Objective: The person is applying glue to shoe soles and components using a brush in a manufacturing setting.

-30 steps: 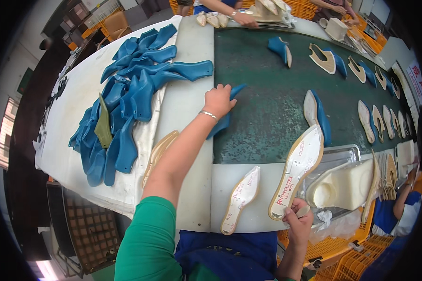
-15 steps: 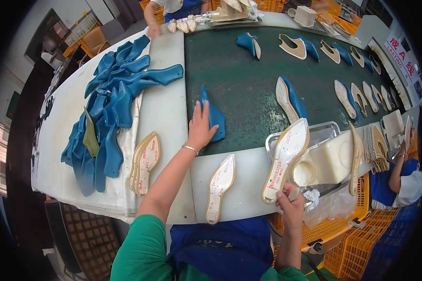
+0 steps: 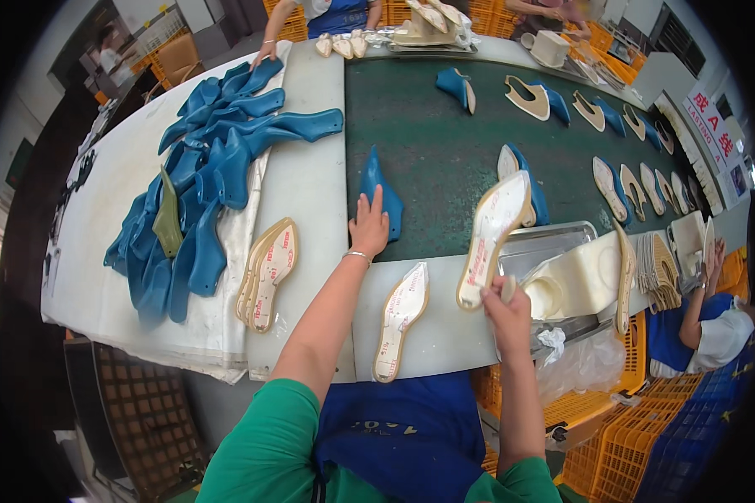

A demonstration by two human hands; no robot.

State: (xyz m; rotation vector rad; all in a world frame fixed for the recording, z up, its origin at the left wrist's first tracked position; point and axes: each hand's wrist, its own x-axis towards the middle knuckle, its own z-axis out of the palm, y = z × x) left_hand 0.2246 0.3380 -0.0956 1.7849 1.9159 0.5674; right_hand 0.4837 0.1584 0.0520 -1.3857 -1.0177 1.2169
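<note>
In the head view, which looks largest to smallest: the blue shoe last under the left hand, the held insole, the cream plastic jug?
1. Cream plastic jug.
2. Held insole and blue shoe last: unsure, the insole is raised nearer the camera and the last is partly covered.

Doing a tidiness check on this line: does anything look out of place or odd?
One olive-green last lies among the pile of blue lasts on the white table, the only one of that colour. Otherwise nothing looks spilled or damaged.

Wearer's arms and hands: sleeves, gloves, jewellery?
Both forearms are bare below short green sleeves, over a blue apron. The left hand is ungloved, with a thin silver bracelet at the wrist. The right hand is also ungloved, nothing on its wrist.
</note>
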